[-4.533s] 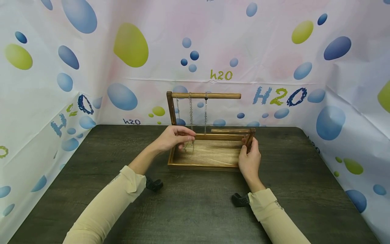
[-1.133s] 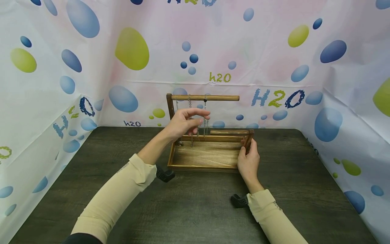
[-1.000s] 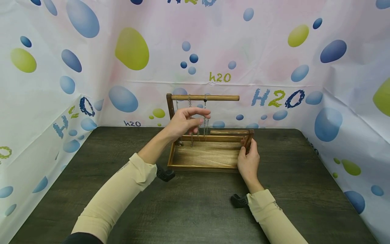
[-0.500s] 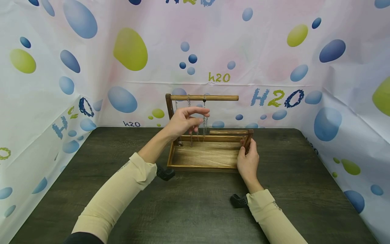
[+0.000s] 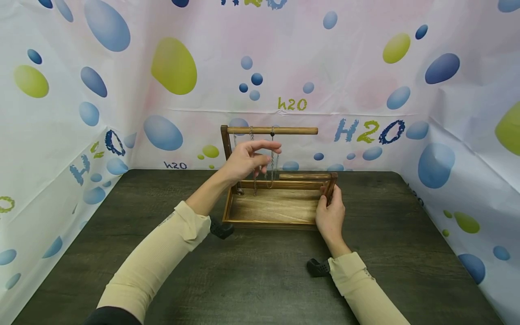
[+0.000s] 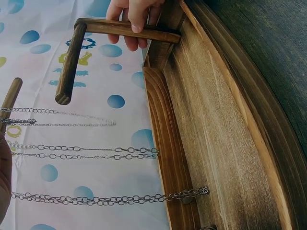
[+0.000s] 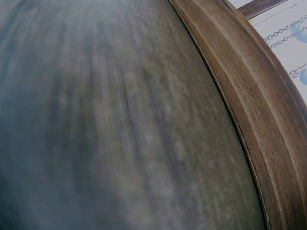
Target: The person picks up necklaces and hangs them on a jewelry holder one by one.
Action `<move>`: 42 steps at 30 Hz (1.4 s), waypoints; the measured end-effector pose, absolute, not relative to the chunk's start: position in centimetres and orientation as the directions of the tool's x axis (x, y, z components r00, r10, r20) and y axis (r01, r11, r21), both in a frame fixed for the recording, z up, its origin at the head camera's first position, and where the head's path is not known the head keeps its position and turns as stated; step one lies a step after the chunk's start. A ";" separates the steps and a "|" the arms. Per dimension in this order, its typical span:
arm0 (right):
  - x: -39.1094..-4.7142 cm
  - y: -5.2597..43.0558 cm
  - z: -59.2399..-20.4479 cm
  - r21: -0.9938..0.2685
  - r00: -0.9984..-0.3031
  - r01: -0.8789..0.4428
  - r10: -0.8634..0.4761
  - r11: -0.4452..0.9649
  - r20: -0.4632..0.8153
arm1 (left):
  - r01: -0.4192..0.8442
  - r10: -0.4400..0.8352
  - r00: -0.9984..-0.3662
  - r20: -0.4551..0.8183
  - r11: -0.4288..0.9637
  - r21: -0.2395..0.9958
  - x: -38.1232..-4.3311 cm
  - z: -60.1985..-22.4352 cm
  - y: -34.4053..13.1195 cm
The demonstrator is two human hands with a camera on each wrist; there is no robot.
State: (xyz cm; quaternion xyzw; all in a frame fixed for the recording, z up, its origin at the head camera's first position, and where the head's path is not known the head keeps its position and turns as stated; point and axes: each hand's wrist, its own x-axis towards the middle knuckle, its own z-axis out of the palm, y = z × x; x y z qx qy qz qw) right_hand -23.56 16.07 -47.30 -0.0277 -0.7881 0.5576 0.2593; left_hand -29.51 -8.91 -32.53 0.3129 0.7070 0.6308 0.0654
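A wooden jewelry stand (image 5: 272, 224) with a shallow tray base has a long upper bar (image 5: 294, 131) and a shorter lower bar (image 5: 304, 176). Several silver chain necklaces (image 6: 91, 199) hang from the upper bar, and one chain's end reaches into the tray. My left hand (image 5: 249, 160) is raised at the hanging chains, index finger extended and thumb apart from it. A chain (image 5: 271, 180) hangs by its fingertips; whether they touch it is unclear. My right hand (image 5: 331, 219) grips the right post, thumb in front, fingers partly hidden behind.
The stand sits on a dark wood-grain table (image 5: 260, 280). Behind and beside the table is a white backdrop (image 5: 345, 76) printed with blue and green drops. A black wrist device (image 5: 318, 267) is at the right sleeve, another (image 5: 221, 229) at the left.
Since the oldest frame my left hand has risen and moved right, from the tray's left part to the hanging chains. Lately it has barely shifted. My right hand keeps its grip on the post.
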 end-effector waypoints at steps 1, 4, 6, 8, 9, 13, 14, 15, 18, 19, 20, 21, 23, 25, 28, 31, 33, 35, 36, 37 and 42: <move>-23.6 16.1 -47.3 -0.894 -0.865 -0.244 0.333 0.376 0.376 | 0.365 0.525 -0.795 0.305 0.012 0.931 -29.5 -32.5 -8.9; -23.6 16.1 -47.2 -0.895 -0.866 -0.244 0.333 0.372 0.374 | 0.373 0.522 -0.796 0.306 0.025 0.927 -29.6 -32.3 -8.8; -23.6 16.1 -47.2 -0.894 -0.865 -0.250 0.330 0.372 0.379 | 0.367 0.520 -0.800 0.299 0.032 0.930 -29.6 -32.2 -8.7; -23.6 16.1 -47.2 -0.892 -0.863 -0.255 0.328 0.373 0.384 | 0.360 0.517 -0.806 0.290 0.039 0.932 -29.7 -32.1 -8.5; -23.6 16.1 -47.2 -0.892 -0.863 -0.258 0.327 0.372 0.386 | 0.356 0.514 -0.809 0.285 0.043 0.933 -29.7 -32.0 -8.5; -23.7 16.1 -47.2 -0.892 -0.862 -0.260 0.327 0.370 0.387 | 0.352 0.509 -0.812 0.286 0.035 0.935 -29.8 -31.7 -8.2; -23.7 16.1 -47.2 -0.893 -0.863 -0.259 0.327 0.369 0.385 | 0.355 0.510 -0.810 0.291 0.030 0.935 -29.8 -31.7 -8.1; -23.7 16.1 -47.2 -0.893 -0.863 -0.256 0.328 0.372 0.384 | 0.360 0.511 -0.807 0.297 0.026 0.932 -29.8 -31.6 -8.0; -23.7 16.1 -47.3 -0.893 -0.864 -0.247 0.332 0.377 0.379 | 0.379 0.519 -0.794 0.317 0.014 0.925 -29.9 -31.5 -7.8; -23.7 16.1 -47.3 -0.893 -0.864 -0.244 0.333 0.378 0.377 | 0.382 0.522 -0.791 0.319 0.014 0.924 -30.0 -31.5 -7.7; -23.7 16.1 -47.3 -0.893 -0.864 -0.244 0.333 0.379 0.377 | 0.385 0.523 -0.789 0.323 0.012 0.923 -30.0 -31.5 -7.6; -23.7 16.1 -47.3 -0.893 -0.864 -0.244 0.333 0.379 0.377 | 0.387 0.526 -0.786 0.325 0.010 0.922 -30.0 -31.5 -7.6; -23.7 16.1 -47.3 -0.893 -0.864 -0.247 0.332 0.376 0.378 | 0.390 0.530 -0.784 0.324 0.014 0.921 -30.1 -31.5 -7.5; -23.7 16.1 -47.3 -0.895 -0.864 -0.247 0.333 0.373 0.377 | 0.397 0.533 -0.780 0.327 0.018 0.918 -30.2 -31.5 -7.4; -23.7 16.1 -47.3 -0.895 -0.865 -0.244 0.333 0.372 0.375 | 0.405 0.535 -0.778 0.329 0.026 0.914 -30.3 -31.4 -7.3; -23.8 16.2 -47.4 -0.896 -0.866 -0.238 0.335 0.375 0.371 | 0.397 0.530 -0.784 0.323 0.030 0.917 -30.3 -31.3 -7.1; -23.8 16.2 -47.4 -0.895 -0.866 -0.239 0.334 0.377 0.372 | 0.394 0.528 -0.786 0.322 0.026 0.919 -30.3 -31.3 -7.0; -23.7 16.2 -47.4 -0.895 -0.866 -0.241 0.332 0.376 0.373 | 0.390 0.526 -0.788 0.320 0.024 0.920 -30.3 -31.2 -6.8; -23.7 16.2 -47.4 -0.894 -0.866 -0.244 0.330 0.377 0.375 | 0.393 0.527 -0.786 0.323 0.022 0.919 -30.3 -31.1 -6.7; -23.7 16.2 -47.4 -0.893 -0.866 -0.246 0.329 0.377 0.377 | 0.397 0.528 -0.784 0.327 0.021 0.918 -30.3 -31.1 -6.6; -23.7 16.2 -47.3 -0.892 -0.865 -0.250 0.326 0.377 0.380 | 0.433 0.528 -0.772 0.354 0.029 0.901 -30.3 -30.8 -6.1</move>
